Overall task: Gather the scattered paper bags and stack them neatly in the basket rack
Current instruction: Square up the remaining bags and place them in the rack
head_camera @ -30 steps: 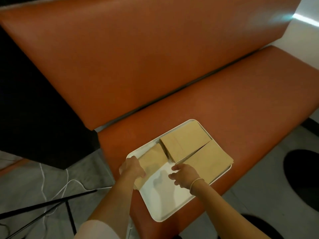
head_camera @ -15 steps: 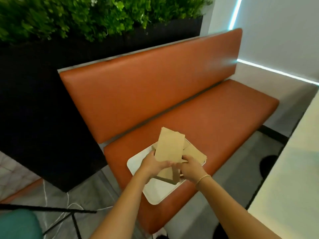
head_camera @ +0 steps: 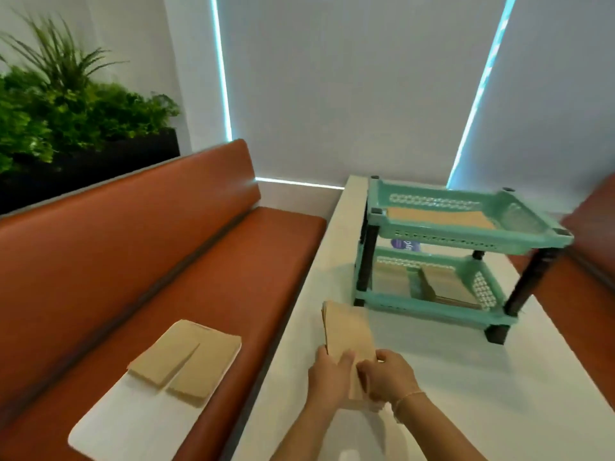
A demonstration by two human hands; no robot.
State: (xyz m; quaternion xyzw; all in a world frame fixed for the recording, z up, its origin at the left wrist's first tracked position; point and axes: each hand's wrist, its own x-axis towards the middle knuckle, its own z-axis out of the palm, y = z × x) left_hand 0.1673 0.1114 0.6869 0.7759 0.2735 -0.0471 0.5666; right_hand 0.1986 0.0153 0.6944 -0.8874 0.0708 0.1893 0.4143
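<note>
I hold a stack of brown paper bags point(head_camera: 347, 331) over the white table point(head_camera: 466, 377), in front of the rack. My left hand point(head_camera: 327, 377) grips its left side and my right hand point(head_camera: 387, 377) grips its near right end. The teal two-tier basket rack point(head_camera: 429, 307) stands on the table ahead. Its top tier holds flat bags point(head_camera: 439, 218); its lower tier holds two piles of bags point(head_camera: 446, 287). Two more bag piles point(head_camera: 181, 359) lie on a white tray point(head_camera: 133, 424) on the orange bench to the left.
The orange bench seat point(head_camera: 233, 277) and backrest run along the table's left edge. Another orange seat point(head_camera: 592, 261) sits right of the table. A planter with green plants point(head_camera: 66, 104) stands behind the bench. Grey walls with light strips are ahead.
I lifted a stack of bags off the tray with both hands and turned right from the bench toward the table. The rack came into view and the stack now hangs over the table.
</note>
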